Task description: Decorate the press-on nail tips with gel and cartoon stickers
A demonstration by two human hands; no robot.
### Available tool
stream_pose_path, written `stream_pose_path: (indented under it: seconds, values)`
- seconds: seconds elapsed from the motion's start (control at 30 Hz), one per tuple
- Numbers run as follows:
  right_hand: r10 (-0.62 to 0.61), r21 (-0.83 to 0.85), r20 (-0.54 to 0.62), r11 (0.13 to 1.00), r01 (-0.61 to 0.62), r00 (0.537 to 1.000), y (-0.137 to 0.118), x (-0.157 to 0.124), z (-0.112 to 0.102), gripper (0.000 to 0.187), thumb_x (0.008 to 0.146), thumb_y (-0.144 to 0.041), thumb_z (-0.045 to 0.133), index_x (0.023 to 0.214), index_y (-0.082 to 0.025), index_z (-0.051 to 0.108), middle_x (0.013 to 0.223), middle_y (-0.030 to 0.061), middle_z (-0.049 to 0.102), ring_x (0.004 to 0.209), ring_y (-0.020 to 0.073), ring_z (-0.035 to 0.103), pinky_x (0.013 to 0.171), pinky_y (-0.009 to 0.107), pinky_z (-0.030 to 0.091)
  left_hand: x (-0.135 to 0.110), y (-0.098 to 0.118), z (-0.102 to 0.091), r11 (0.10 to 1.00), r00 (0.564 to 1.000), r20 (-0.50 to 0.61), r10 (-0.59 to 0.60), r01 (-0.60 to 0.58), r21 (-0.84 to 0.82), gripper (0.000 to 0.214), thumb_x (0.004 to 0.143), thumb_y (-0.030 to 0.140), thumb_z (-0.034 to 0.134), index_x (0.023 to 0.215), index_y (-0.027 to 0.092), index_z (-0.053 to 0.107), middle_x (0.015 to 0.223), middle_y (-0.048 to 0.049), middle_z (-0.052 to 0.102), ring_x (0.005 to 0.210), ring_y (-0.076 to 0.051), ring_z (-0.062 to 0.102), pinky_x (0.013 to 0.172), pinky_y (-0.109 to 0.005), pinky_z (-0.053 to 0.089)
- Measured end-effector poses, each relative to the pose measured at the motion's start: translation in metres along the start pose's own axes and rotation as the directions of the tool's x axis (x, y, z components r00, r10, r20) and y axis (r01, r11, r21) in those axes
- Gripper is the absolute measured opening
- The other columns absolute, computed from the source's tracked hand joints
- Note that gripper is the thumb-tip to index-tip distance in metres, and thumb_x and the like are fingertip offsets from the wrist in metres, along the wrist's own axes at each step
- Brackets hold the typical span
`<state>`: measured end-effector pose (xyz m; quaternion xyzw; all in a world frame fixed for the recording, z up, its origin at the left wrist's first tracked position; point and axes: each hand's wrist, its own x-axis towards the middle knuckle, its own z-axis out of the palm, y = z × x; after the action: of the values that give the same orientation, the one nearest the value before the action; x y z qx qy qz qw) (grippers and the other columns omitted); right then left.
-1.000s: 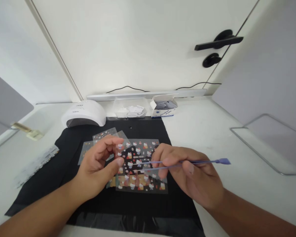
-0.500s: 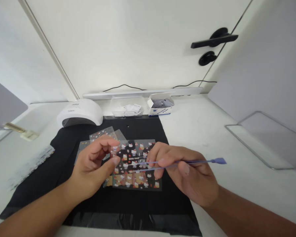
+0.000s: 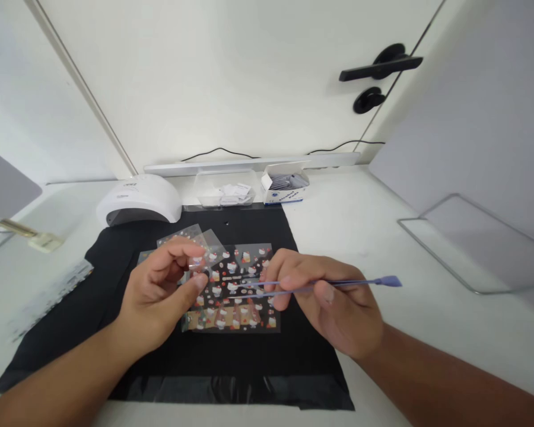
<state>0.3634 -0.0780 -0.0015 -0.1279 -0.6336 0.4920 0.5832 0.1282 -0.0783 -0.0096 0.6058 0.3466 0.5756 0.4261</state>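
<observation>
Here the left hand [image 3: 160, 293] pinches the left edge of the sticker sheet [image 3: 234, 287], which lies on the black cloth [image 3: 93, 308]. The right hand [image 3: 333, 305] grips a purple tool [image 3: 338, 283], its long axis running right to left, tip over the sheet's middle.

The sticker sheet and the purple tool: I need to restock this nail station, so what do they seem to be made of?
The sticker sheet looks like thin clear plastic film, glossy: the black mat shows through between the printed cartoon decals. The purple tool in the right hand seems to be a slim stick, probably plastic with a soft flattened tip; its material is uncertain. The left hand steadies the sheet's edge.
</observation>
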Motion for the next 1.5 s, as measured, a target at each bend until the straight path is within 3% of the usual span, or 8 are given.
stream_pose_path:
  seconds: [0.4,0.57,0.83,0.97,1.1,1.3,1.5]
  values:
    - [-0.048,-0.051,-0.069,0.998,0.044,0.996,-0.005,0.002,-0.002,0.026,0.099,-0.035,0.056,0.103,-0.025,0.080,0.065,0.0052,0.068,0.075,0.0217,0.062,0.071,0.038,0.050,0.004,0.006,-0.002,1.000,0.997,-0.076,0.025,-0.026,-0.013,0.018,0.081,0.016,0.076,0.097,0.024,0.074,0.090,-0.0011,0.062,0.072,-0.010,0.058,0.061,-0.016,0.051]
    - [-0.069,-0.042,-0.130,0.997,0.064,0.989,-0.008,0.005,-0.005,0.029,0.099,-0.036,0.054,0.098,-0.024,0.081,0.063,0.0051,0.069,0.069,0.0203,0.063,0.067,0.036,0.048,0.007,0.007,-0.004,0.998,0.994,-0.099,0.052,-0.054,-0.026,0.018,0.080,0.014,0.077,0.096,0.023,0.074,0.086,0.0000,0.063,0.072,-0.009,0.058,0.064,-0.015,0.051]
    - [-0.019,0.012,-0.272,1.000,0.023,0.962,0.002,0.009,-0.016,0.027,0.095,-0.039,0.060,0.089,-0.023,0.081,0.060,0.0033,0.067,0.065,0.0197,0.064,0.062,0.034,0.049,0.016,0.009,-0.013,0.997,0.982,-0.181,0.056,-0.064,-0.035,0.018,0.077,0.016,0.079,0.093,0.020,0.073,0.082,0.0021,0.065,0.061,-0.007,0.057,0.053,-0.017,0.048]
    - [-0.046,-0.033,-0.269,0.999,0.039,0.962,0.009,0.011,-0.021,0.027,0.095,-0.038,0.061,0.087,-0.023,0.081,0.059,0.0031,0.067,0.064,0.0189,0.065,0.061,0.033,0.050,0.039,0.018,-0.035,0.994,0.946,-0.310,0.093,-0.107,-0.031,0.007,0.081,0.017,0.072,0.088,0.019,0.071,0.073,0.0058,0.066,0.059,-0.006,0.058,0.062,-0.018,0.050]
    - [-0.041,-0.107,-0.247,0.994,0.015,0.968,0.014,0.012,-0.024,0.025,0.093,-0.041,0.064,0.085,-0.024,0.081,0.060,0.0032,0.068,0.063,0.0198,0.064,0.059,0.034,0.050,0.064,0.020,-0.068,0.994,0.906,-0.408,0.111,-0.106,0.035,0.013,0.062,0.022,0.072,0.073,0.017,0.067,0.057,0.0048,0.062,0.047,-0.008,0.054,0.043,-0.018,0.039]
    - [-0.061,-0.219,-0.175,0.976,0.022,0.983,0.017,0.013,-0.027,0.024,0.092,-0.043,0.065,0.086,-0.025,0.080,0.062,0.0032,0.068,0.063,0.0196,0.063,0.060,0.035,0.050,0.076,0.017,-0.103,0.961,0.955,-0.258,-0.150,0.202,0.188,0.018,0.064,0.032,0.072,0.061,0.014,0.071,0.053,-0.0035,0.064,0.046,-0.014,0.055,0.045,-0.023,0.042]
    - [-0.038,-0.238,-0.159,0.971,0.000,0.987,0.020,0.014,-0.028,0.024,0.091,-0.043,0.065,0.086,-0.024,0.079,0.063,0.0032,0.068,0.064,0.0195,0.063,0.061,0.035,0.050,0.069,0.026,-0.136,0.854,0.932,-0.132,-0.338,0.363,0.373,0.030,0.066,0.043,0.074,0.062,0.013,0.074,0.057,-0.0084,0.067,0.054,-0.018,0.058,0.052,-0.027,0.046]
